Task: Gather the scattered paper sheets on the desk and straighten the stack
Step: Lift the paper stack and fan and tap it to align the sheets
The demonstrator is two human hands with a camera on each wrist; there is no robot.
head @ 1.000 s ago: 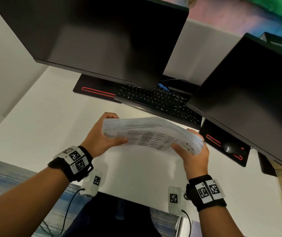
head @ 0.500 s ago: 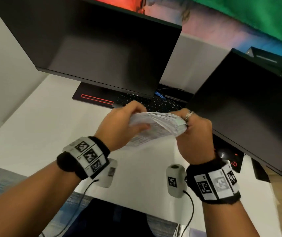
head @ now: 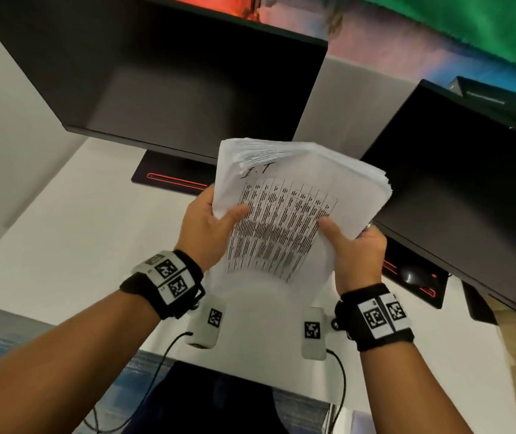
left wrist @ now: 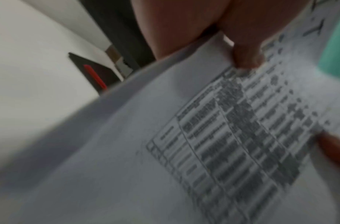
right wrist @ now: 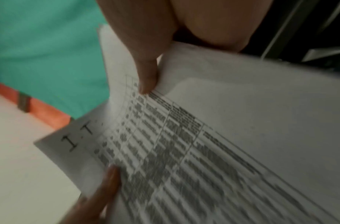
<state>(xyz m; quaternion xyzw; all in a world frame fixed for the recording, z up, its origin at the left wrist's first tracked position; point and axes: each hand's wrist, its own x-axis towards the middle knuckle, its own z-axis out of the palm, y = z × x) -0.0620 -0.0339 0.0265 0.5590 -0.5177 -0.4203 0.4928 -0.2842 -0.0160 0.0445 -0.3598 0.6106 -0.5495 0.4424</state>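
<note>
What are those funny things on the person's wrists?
Both forearms are bare, no sleeves. Each wrist wears a black band topped with white tiles printed with black square codes. Under each wrist hangs a small pale grey box with its own code and a thin black cable. A ring shows on the right hand.

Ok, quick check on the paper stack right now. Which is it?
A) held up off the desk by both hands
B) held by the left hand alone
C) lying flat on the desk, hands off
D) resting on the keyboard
A: the paper stack is raised in front of the monitors, the left hand holding its left edge and the right hand its right, thumbs on the printed top sheet.
</note>
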